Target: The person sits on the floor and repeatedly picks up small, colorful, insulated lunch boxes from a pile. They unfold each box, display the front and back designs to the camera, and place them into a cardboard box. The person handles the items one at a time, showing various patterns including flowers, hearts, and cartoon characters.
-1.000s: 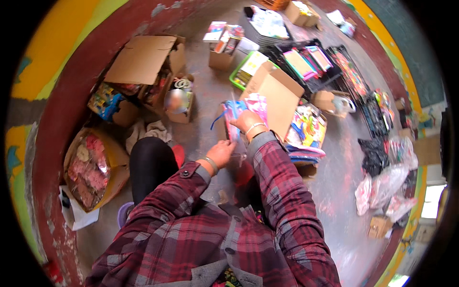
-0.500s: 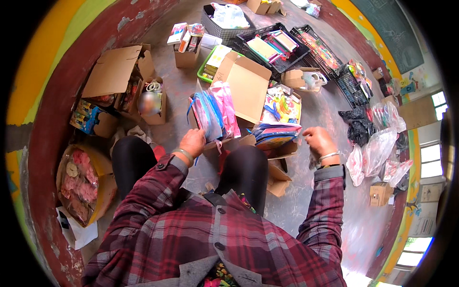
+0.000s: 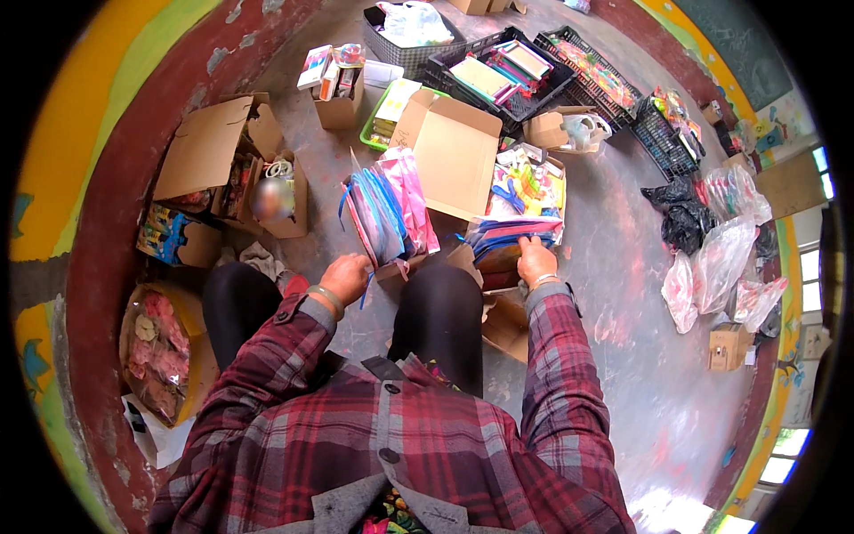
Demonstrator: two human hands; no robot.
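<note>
Since half a second ago, the right hand [image 3: 536, 260] has been brought in from over the bare floor to the near right edge of the lying stack of pouches [image 3: 511, 233], where its fingers are bent against the blue rims; whether a pouch is pinched cannot be told, as the fingertips are partly covered. The left hand [image 3: 346, 278] is kept near the lower left corner of the upright pouches [image 3: 378, 214], with its fingers curled together; whether anything is gripped there cannot be made out. The upright pouches, blue-edged with pink ones [image 3: 409, 200] at their right, are seen more fanned out than before. The two groups are set apart, in front of the raised flap of an open carton [image 3: 449, 158], and the lying stack is placed just before a box of bright packets [image 3: 527, 187]. The space between the groups is partly hidden by the right knee [image 3: 436, 303]. A round item in the small box [image 3: 289, 214] at the left is masked by a blurred patch, and a carton [image 3: 480, 5] is cut off by the upper edge. Dark handwriting is borne by the raised flap; the printing on the boxed packs [image 3: 331, 76] is too small to be read.
</note>
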